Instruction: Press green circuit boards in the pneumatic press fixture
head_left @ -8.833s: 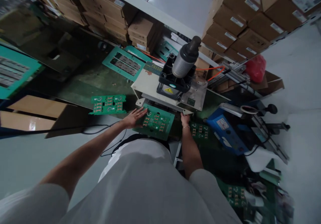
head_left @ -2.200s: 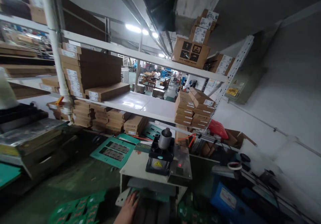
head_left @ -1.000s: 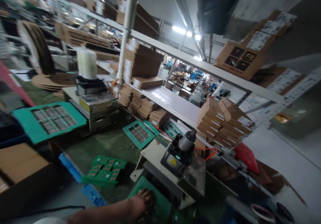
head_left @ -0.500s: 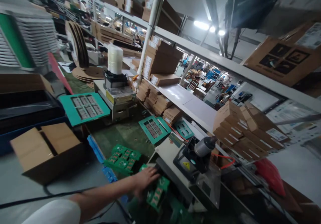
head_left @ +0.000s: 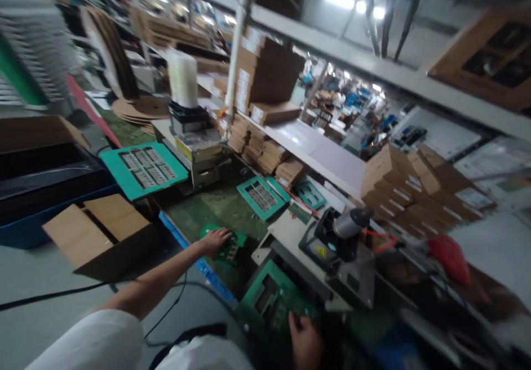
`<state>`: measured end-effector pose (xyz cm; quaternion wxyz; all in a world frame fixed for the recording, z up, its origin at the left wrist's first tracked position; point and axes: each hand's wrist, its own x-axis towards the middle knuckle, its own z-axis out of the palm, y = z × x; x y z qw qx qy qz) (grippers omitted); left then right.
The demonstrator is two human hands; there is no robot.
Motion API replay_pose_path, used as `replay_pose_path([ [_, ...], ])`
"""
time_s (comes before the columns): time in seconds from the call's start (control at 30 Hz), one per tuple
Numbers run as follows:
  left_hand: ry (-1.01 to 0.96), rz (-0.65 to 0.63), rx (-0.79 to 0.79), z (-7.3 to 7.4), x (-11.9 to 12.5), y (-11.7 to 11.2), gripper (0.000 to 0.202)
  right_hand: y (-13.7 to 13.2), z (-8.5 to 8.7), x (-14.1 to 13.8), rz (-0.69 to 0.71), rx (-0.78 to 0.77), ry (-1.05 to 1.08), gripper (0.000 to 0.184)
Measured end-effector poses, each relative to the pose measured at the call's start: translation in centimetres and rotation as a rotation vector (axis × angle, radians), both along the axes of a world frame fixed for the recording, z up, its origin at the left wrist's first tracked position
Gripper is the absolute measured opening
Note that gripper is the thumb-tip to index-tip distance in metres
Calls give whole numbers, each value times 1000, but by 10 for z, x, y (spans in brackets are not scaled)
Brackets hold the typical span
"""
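My left hand [head_left: 214, 240] lies on a stack of green circuit boards [head_left: 230, 246] on the green bench top, left of the small press machine [head_left: 338, 243]. Its fingers rest flat on the top board. At the bottom of the view, my right hand [head_left: 306, 339] touches a green circuit board on the green fixture plate [head_left: 265, 298] in front of the press. Its fingers are blurred, so its grip is unclear. The press has a grey cylinder on a black block with a yellow warning sticker.
A teal fixture tray [head_left: 263, 196] lies behind the press, and a larger one [head_left: 143, 165] sits by a second press [head_left: 188, 132]. An open cardboard box [head_left: 95, 237] stands at the left. Stacked brown boxes [head_left: 398, 185] fill the white shelf.
My left hand moved left from the press's front to the stack of boards. My right hand has come into view on the fixture plate. The view tilted down and right.
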<state>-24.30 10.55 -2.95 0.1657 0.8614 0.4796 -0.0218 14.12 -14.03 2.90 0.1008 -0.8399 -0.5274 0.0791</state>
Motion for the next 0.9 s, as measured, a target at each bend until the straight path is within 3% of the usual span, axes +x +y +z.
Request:
replay_pose_path([
  [0.1,62,-51,4,4,16,2,103,16,6,-19,-107,-130,-112,34],
  [0.27,-97,-232,44,-9,69,-10,88,37,4,-20,-185,-287,-96,39],
  [0.57,-142,-513,-53,-11,155,-67,95,45,-22,-32,-73,-315,-87,48],
  [0.7,-96,-624,-104,-16,171,-73,101,45,-25,-25,-17,-314,-79,54],
  [0.9,-70,-631,-135,-22,175,-69,100,6,-33,27,192,-207,-14,76],
])
